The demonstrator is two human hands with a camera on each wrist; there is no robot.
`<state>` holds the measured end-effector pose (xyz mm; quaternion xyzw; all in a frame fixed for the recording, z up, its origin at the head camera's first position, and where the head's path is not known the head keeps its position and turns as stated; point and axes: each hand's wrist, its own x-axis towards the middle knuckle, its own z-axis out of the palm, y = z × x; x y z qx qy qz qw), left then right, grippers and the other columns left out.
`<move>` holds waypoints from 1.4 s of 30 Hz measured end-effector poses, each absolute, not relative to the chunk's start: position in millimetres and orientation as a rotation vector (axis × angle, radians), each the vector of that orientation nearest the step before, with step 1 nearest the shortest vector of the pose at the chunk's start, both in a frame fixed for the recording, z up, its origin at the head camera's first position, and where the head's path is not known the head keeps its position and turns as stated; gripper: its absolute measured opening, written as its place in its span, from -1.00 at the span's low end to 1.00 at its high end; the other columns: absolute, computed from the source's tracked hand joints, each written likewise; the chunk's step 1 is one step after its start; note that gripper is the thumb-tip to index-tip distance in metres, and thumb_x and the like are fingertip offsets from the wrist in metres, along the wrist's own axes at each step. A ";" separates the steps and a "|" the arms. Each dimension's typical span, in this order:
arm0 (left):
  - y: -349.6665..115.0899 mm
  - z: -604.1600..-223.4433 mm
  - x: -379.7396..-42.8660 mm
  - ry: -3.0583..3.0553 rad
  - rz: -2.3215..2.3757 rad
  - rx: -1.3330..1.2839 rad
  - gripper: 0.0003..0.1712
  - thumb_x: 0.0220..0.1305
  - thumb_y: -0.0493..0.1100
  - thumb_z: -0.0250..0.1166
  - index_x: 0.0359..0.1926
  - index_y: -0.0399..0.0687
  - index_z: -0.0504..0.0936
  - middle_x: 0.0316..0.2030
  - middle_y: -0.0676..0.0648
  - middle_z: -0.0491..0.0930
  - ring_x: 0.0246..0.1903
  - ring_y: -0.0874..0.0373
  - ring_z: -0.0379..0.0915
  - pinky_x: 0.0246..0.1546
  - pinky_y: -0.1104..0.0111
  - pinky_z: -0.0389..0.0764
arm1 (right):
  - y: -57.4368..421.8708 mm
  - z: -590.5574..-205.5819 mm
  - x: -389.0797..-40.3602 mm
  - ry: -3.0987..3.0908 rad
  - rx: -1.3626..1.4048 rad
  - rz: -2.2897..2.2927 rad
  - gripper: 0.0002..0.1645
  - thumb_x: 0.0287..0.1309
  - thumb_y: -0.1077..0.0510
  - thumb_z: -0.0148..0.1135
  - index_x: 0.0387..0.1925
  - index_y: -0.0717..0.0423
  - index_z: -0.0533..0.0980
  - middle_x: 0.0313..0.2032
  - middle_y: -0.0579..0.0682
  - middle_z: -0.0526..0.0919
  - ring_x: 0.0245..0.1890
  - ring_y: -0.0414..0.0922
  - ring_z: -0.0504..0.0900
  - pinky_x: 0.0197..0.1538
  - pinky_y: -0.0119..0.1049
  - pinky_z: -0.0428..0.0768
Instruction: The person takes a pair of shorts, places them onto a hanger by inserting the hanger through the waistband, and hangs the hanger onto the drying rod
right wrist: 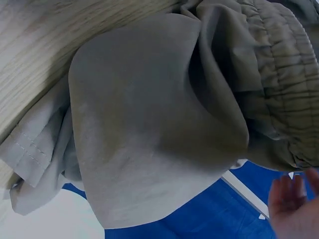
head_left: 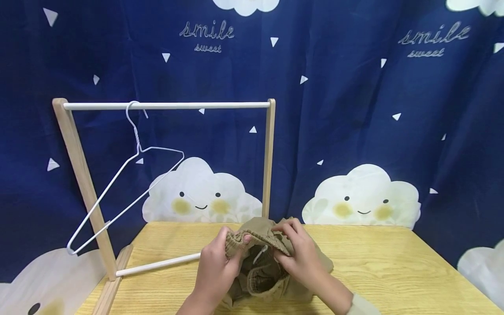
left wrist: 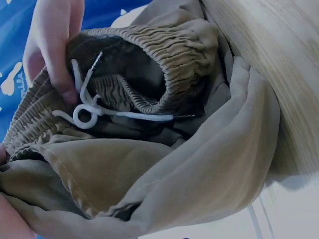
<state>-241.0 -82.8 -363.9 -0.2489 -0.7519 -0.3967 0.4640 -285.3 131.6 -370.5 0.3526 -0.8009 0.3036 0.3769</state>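
A pair of khaki pants lies bunched on the table, with a gathered elastic waistband and a white drawstring tied in a loop. On the left side of the waistband, my left hand grips the gathered edge, thumb on top. Across from it, my right hand pinches the same edge, its thumb at the inside of the opening. Between the hands the opening faces me, and the drawstring shows inside. In the right wrist view, a broad smooth fold of the pants hangs beside a stitched hem.
A wooden rack with a white top rail stands at the left. From the rail hangs a bare white wire hanger. Wood-grain tabletop stretches to the right. Behind is a dark blue curtain with smiling clouds.
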 end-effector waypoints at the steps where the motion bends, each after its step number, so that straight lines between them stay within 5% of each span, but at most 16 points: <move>1: -83.4 -364.0 -241.2 -1.842 -0.990 -0.610 -0.69 0.24 -0.17 0.45 -0.38 -0.06 0.42 -0.61 0.23 0.33 -0.61 0.46 0.20 -0.61 0.65 0.34 | 132.2 -370.3 -285.9 -2.072 0.866 0.803 -0.38 -0.36 0.47 0.48 -0.11 0.07 0.60 -0.22 -0.09 0.53 -0.24 -0.17 0.57 -0.21 -0.28 0.63; 6: -84.6 -365.7 -241.9 -1.839 -1.034 -0.587 -0.67 0.22 -0.19 0.46 -0.39 -0.04 0.40 -0.63 0.27 0.24 -0.65 0.48 0.10 -0.67 0.64 0.26 | 137.2 -370.3 -288.2 -2.257 0.785 1.041 -0.49 -0.20 0.55 0.38 -0.14 0.13 0.61 -0.28 -0.12 0.65 -0.30 -0.23 0.62 -0.23 -0.37 0.66; 15: -81.5 -369.4 -243.0 -1.915 -1.024 -0.533 -0.71 0.28 -0.13 0.43 -0.36 -0.02 0.43 -0.61 0.26 0.35 -0.63 0.48 0.23 -0.62 0.59 0.36 | 144.6 -359.8 -285.6 -2.344 0.725 1.765 -0.54 0.20 0.49 0.04 0.15 0.37 0.49 0.08 0.29 0.61 -0.06 -0.19 0.62 -0.01 -0.37 0.61; 26: -76.4 -364.6 -241.0 -2.091 -1.146 -0.448 -0.69 0.45 -0.06 0.27 -0.07 -0.10 0.33 -0.42 0.12 0.43 -0.45 0.30 0.41 -0.42 0.40 0.56 | 142.1 -357.9 -278.0 -2.438 0.735 1.739 -0.56 0.25 0.41 0.09 0.14 0.13 0.52 0.12 0.13 0.59 0.06 -0.05 0.55 0.08 -0.23 0.55; 29: -75.1 -365.3 -239.8 -2.147 -1.122 -0.474 -0.38 0.23 0.10 0.47 0.00 -0.10 0.28 -0.34 0.09 0.43 -0.36 0.24 0.42 -0.31 0.33 0.56 | 143.4 -359.6 -276.7 -2.479 0.773 1.631 -0.66 0.35 0.25 0.16 0.12 0.03 0.55 0.17 0.04 0.59 0.15 -0.06 0.51 0.14 -0.27 0.51; 34: -73.3 -368.5 -240.1 -2.174 -0.971 -0.502 -0.06 -0.21 -0.01 0.73 0.07 -0.14 0.29 -0.27 0.01 0.56 -0.27 0.14 0.60 -0.26 0.27 0.66 | 145.7 -361.1 -276.5 -2.455 0.868 1.555 -0.69 0.38 0.22 0.17 0.11 0.03 0.56 0.14 0.01 0.62 0.14 -0.15 0.52 0.18 -0.35 0.49; 39: -74.6 -369.6 -244.2 -2.131 -0.953 -0.472 -0.30 -0.16 -0.18 0.67 0.00 -0.07 0.48 -0.42 0.03 0.67 -0.42 0.20 0.64 -0.39 0.36 0.65 | 144.9 -363.2 -276.5 -2.364 0.978 1.532 -0.65 0.35 0.29 0.18 0.15 0.12 0.49 0.03 0.06 0.64 0.03 -0.23 0.58 0.11 -0.33 0.58; 42: -77.7 -370.4 -247.6 -2.090 -0.977 -0.486 -0.51 -0.16 -0.25 0.62 -0.15 -0.01 0.63 -0.38 0.08 0.70 -0.34 0.24 0.64 -0.27 0.33 0.67 | 143.6 -363.0 -274.4 -2.311 1.017 1.533 -0.55 0.32 0.29 0.25 0.20 0.18 0.42 0.00 0.11 0.59 -0.06 -0.21 0.64 0.01 -0.31 0.66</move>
